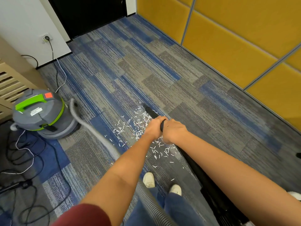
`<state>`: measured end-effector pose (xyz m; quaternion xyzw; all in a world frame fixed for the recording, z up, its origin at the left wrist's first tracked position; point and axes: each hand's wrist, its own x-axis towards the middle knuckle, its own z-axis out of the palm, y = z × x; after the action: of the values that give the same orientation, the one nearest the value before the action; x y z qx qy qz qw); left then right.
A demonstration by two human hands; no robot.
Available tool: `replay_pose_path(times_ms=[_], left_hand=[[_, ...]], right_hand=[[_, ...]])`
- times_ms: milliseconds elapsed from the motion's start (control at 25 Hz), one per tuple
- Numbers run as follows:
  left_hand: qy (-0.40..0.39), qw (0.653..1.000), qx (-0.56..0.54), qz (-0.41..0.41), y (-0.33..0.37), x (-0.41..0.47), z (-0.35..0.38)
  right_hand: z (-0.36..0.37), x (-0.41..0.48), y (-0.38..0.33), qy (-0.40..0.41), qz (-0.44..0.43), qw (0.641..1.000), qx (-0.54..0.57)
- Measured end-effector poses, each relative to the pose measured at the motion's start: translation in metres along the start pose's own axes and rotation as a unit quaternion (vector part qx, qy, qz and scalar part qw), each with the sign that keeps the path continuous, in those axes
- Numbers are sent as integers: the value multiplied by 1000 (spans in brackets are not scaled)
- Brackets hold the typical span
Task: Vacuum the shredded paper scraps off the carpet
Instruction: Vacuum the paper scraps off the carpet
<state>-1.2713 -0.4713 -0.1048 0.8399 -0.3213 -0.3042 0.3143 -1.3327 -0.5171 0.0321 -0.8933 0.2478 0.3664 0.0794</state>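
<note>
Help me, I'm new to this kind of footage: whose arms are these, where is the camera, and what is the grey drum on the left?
The one picture comes from a camera worn on a person's head, looking down, so the arms are their own. The left hand and right hand both grip a black vacuum tube, its tip at the carpet beside white paper scraps. The grey-and-green drum is the vacuum cleaner; a ribbed grey hose runs from it toward the person.

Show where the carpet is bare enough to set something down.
Bare: carpet between the paper scraps and yellow wall panels, and ahead of the wand toward the door. Crowded: cables around the vacuum canister; scraps beneath the left hand and right hand gripping the wand.
</note>
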Motion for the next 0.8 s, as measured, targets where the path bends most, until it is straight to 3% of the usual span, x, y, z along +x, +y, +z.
replay_pose_path(times_ms=[160, 600, 800], left_hand=[[-13, 1000, 8, 10, 18, 1, 14], [57, 998, -3, -32, 8, -49, 34], [39, 999, 0, -27, 26, -42, 51]], right_hand=[[4, -6, 21, -7, 17, 1000, 0], [36, -33, 24, 0, -57, 998, -39], [42, -31, 45, -4, -28, 1000, -12]])
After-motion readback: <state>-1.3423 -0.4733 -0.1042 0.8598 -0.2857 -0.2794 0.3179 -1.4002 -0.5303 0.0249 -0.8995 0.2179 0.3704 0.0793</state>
